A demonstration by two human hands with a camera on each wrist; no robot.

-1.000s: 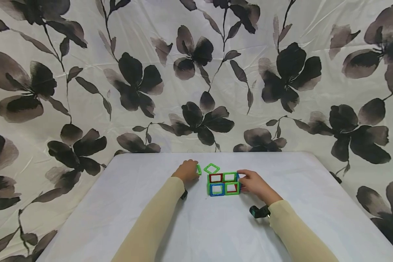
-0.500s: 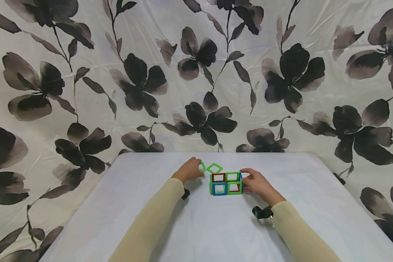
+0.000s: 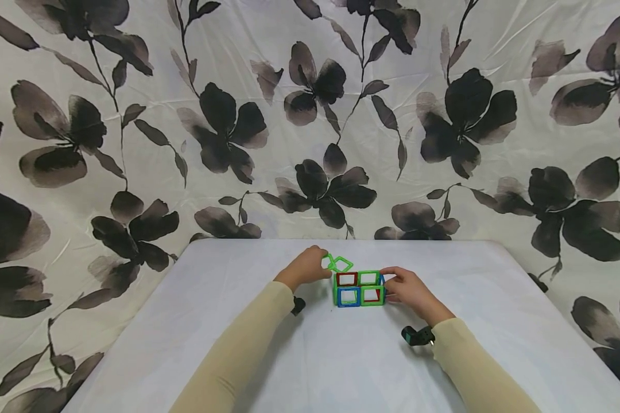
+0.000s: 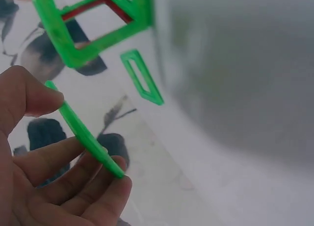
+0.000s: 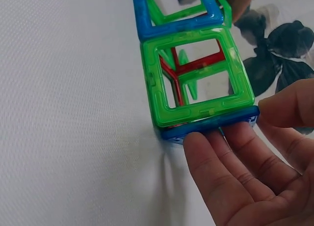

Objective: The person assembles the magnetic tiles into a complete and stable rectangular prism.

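Observation:
My left hand (image 3: 305,268) pinches a green magnetic tile (image 4: 83,135) between thumb and fingers, seen edge-on in the left wrist view. It hovers just left of and behind a box-like structure of magnetic tiles (image 3: 360,296), two squares wide at the front, with red, green and blue frames. My right hand (image 3: 410,295) grips the structure's right end, thumb and fingertips along the blue end tile (image 5: 211,126). Behind the structure lies a loose green tile (image 3: 347,260), diamond-shaped in the head view. Part of the structure's far side is hidden.
A white-covered table (image 3: 310,355) bears everything, its far edge close behind the loose tile. Beyond it hangs a floral cloth (image 3: 268,126). Dark wrist cameras sit under both wrists, the right one (image 3: 417,336) low over the table.
My left hand has moved right with its green tile, toward the loose tile and the structure, turning the tile. The right hand stays at the structure's right end.

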